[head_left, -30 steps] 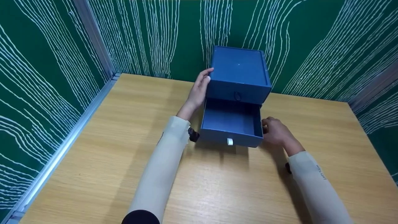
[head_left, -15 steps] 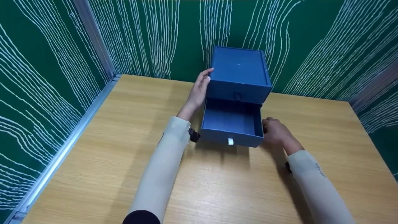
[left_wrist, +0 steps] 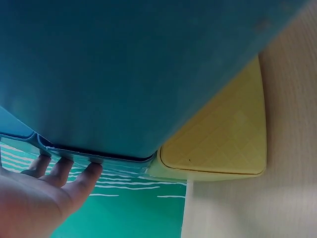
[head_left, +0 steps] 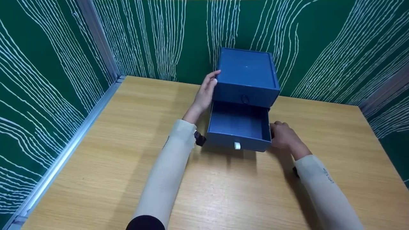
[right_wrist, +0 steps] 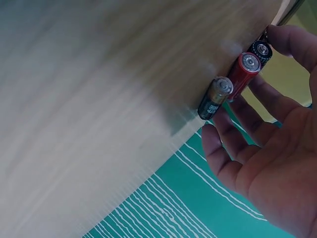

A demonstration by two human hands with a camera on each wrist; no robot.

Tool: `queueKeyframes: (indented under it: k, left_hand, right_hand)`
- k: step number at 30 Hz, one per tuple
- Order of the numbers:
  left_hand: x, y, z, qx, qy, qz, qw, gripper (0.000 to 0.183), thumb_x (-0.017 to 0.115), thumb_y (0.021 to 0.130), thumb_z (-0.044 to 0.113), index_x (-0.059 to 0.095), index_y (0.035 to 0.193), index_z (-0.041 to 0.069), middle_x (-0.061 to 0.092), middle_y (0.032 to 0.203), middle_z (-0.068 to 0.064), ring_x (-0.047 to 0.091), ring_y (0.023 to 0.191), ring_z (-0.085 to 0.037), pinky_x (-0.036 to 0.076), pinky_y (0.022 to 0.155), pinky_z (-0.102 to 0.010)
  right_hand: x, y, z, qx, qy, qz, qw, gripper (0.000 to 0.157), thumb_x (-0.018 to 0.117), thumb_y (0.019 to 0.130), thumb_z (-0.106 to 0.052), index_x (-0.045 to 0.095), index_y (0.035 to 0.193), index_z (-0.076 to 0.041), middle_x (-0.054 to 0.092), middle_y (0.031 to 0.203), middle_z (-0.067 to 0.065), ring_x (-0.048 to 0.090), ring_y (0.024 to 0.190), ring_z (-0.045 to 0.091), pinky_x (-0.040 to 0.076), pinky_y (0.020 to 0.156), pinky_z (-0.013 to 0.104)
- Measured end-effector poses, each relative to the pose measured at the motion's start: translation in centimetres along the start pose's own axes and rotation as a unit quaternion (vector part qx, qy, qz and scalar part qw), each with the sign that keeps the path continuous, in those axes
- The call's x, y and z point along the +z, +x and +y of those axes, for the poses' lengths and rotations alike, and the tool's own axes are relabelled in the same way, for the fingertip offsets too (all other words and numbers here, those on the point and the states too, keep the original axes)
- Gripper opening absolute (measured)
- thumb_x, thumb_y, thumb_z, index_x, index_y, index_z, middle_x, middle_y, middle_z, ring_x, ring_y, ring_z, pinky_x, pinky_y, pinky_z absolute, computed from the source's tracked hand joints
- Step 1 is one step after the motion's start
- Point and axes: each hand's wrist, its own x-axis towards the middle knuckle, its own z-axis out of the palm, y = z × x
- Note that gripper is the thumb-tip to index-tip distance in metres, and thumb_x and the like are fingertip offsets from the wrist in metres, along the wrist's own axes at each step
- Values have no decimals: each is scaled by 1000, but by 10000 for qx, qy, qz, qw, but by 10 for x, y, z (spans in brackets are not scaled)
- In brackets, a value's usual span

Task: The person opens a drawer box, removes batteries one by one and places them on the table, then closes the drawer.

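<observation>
A blue drawer unit (head_left: 246, 68) stands at the back of the table, its upper drawer (head_left: 231, 94) closed. Below, the empty blue drawer (head_left: 236, 124) is pulled out, with a white tab (head_left: 237, 146) on its front. My left hand (head_left: 203, 95) rests its extended fingers against the unit's left side. Low at the pulled-out drawer's right side is my right hand (head_left: 282, 135), its fingers curled. In the right wrist view, thumb and fingers curl around a row of several batteries: a dark one with a gold end (right_wrist: 215, 98), a red one (right_wrist: 243, 77) and a black one (right_wrist: 261, 50).
A yellow box-like part (left_wrist: 223, 129) with a quilted pattern sits under the blue unit in the left wrist view. Green walls with white wavy lines (head_left: 191, 35) enclose the wooden table (head_left: 105, 143) at the back and sides. A metal strip (head_left: 64, 150) runs along the left edge.
</observation>
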Motion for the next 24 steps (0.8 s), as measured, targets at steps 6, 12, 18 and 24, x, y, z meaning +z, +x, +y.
queueKeyframes:
  k: [6,12,18,24]
  left_hand:
    - [0,0,0,-31,-49,3,10000,38,26,96,19,33,132,10,30,139,-2,28,126,-9,22,104,-24]
    - [0,0,0,-123,-31,3,9999,38,27,96,21,33,133,13,30,139,-1,30,125,-9,24,104,-26]
    - [1,1,0,-143,-49,48,9999,38,28,96,20,34,132,13,31,138,-1,29,125,-9,23,104,-25]
    - [1,1,0,-272,-83,50,9996,37,27,96,22,34,132,15,31,139,1,30,125,-9,22,104,-28]
  right_hand:
    - [-5,-5,-1,143,289,63,9995,79,62,61,-64,50,119,-12,50,110,12,42,95,31,39,74,48]
    - [-21,-19,-4,267,1167,589,9911,48,59,77,-41,50,114,-12,51,112,12,46,101,32,41,79,50]
    - [-41,-40,-15,37,1613,1584,9741,28,57,80,-31,57,103,-14,57,102,8,51,95,26,43,74,45]
    - [-55,-58,-28,-171,1721,1887,9667,25,58,80,-30,59,99,-14,60,95,5,54,87,23,42,75,44]
